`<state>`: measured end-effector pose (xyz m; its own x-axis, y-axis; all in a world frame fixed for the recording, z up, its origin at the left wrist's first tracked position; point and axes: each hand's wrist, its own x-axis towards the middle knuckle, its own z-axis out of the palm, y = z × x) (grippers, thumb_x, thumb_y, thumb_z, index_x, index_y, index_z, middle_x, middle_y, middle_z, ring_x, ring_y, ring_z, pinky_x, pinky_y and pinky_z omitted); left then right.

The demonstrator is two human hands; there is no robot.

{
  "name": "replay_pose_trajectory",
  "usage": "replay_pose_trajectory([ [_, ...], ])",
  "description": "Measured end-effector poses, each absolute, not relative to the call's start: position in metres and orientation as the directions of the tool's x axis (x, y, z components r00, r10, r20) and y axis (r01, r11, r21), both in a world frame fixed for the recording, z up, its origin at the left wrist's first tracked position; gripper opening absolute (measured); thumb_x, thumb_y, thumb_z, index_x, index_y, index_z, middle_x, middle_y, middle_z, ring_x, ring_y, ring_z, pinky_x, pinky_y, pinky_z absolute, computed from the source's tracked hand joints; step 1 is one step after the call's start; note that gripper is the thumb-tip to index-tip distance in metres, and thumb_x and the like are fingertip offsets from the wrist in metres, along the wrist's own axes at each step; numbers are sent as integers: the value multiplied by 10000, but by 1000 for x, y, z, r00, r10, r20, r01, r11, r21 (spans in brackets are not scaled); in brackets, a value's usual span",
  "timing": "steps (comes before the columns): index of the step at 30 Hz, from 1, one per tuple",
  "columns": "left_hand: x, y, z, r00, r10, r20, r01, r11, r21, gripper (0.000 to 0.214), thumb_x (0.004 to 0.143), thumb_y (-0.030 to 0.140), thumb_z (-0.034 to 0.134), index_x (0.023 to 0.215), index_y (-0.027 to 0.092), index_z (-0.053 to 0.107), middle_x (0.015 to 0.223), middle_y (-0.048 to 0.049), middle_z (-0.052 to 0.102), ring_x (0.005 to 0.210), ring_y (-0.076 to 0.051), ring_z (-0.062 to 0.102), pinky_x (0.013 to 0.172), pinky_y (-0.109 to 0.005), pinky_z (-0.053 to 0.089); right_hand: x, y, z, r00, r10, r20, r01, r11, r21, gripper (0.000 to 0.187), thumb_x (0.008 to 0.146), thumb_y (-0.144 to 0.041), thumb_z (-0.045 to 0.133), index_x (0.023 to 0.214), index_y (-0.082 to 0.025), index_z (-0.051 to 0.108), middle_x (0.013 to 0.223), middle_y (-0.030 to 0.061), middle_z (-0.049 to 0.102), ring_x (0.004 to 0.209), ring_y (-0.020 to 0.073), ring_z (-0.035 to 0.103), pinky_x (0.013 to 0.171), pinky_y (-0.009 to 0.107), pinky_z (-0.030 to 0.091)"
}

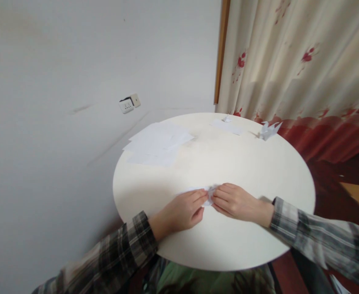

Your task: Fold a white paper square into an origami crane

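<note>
A small folded piece of white paper (209, 193) lies near the front of a round cream table (228, 163). My left hand (182, 211) pinches its left side, fingers curled together. My right hand (234, 202) presses and pinches its right side with fingers closed on it. Both hands rest on the tabletop and hide most of the paper. Plaid sleeves cover both my forearms.
A loose stack of white sheets (158, 145) lies at the table's back left. A flat paper with a small folded bit (227, 122) and a folded paper crane (269, 130) sit at the back edge. A flowered curtain (298, 65) hangs behind; a wall socket (126, 105) is at left.
</note>
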<state>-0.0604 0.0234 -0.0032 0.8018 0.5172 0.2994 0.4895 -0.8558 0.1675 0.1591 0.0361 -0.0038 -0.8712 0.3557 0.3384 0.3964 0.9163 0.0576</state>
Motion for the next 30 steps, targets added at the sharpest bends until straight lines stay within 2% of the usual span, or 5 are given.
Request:
replay_pose_trajectory([
  [6, -57, 27, -12, 766, 578, 279, 543, -816, 198, 280, 927, 216, 347, 1114, 97, 518, 1127, -111, 601, 1084, -186, 545, 952, -328, 447, 154, 28, 3, -795, 468, 386, 471, 877, -92, 234, 905, -207, 369, 796, -154, 569, 759, 66, 565, 731, 168, 493, 655, 296, 413],
  [10, -54, 30, -8, 696, 647, 313, 550, -759, 347, 275, 933, 226, 339, 973, 128, 593, 1008, -67, 655, 960, -160, 603, 890, -287, 472, 149, 26, 5, -663, 633, 399, 552, 774, -310, 218, 904, -253, 402, 793, -163, 566, 766, 65, 572, 752, 166, 505, 663, 286, 424],
  [15, -50, 29, 2, 549, 773, 319, 562, -624, 544, 204, 899, 207, 424, 880, 159, 621, 914, -30, 674, 858, -144, 616, 810, -257, 470, 144, 37, 3, -547, 786, 289, 571, 603, -558, 191, 878, -238, 469, 715, -174, 546, 738, 32, 556, 728, 145, 509, 669, 271, 414],
  [23, -45, 31, 4, 459, 833, 309, 517, -533, 670, 159, 830, 161, 505, 675, 160, 540, 776, -20, 627, 748, -139, 575, 721, -251, 441, 142, 41, 8, -518, 834, 189, 584, 506, -635, 183, 846, -231, 493, 674, -174, 519, 740, 19, 505, 675, 129, 473, 615, 260, 377],
  [30, -43, 33, 6, 427, 843, 327, 478, -517, 710, 214, 772, 113, 541, 578, 164, 468, 753, -23, 606, 727, -137, 556, 715, -260, 424, 140, 41, 6, -547, 800, 249, 568, 572, -592, 178, 824, -144, 457, 649, -179, 464, 750, 30, 478, 697, 141, 446, 636, 278, 384],
])
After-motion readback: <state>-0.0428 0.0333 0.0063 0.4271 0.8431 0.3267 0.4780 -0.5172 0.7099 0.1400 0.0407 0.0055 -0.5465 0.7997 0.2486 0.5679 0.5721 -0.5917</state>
